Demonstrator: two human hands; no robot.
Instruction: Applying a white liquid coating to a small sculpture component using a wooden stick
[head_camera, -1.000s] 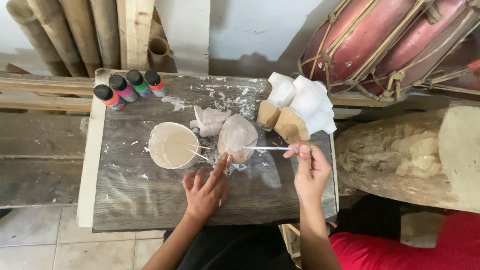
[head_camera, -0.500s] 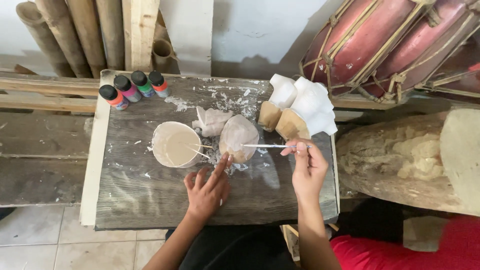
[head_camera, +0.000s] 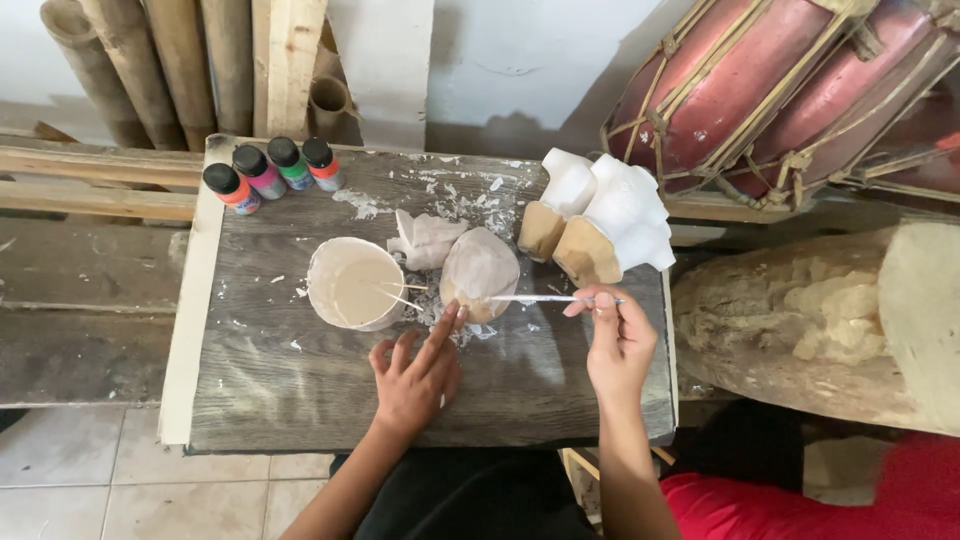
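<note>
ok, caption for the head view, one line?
Right hand holds a thin brush to a rounded pale piece; left hand steadies it beside a bowl.

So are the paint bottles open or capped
Capped. All four paint bottles stand upright at the board's back left corner, each with its dark cap on.

A craft workshop is showing itself: paint bottles (head_camera: 268, 172), bamboo poles (head_camera: 150, 60), drums (head_camera: 760, 90) and carved white figures (head_camera: 610, 215) surrounding a paint-flecked worktable (head_camera: 300, 390)
</note>
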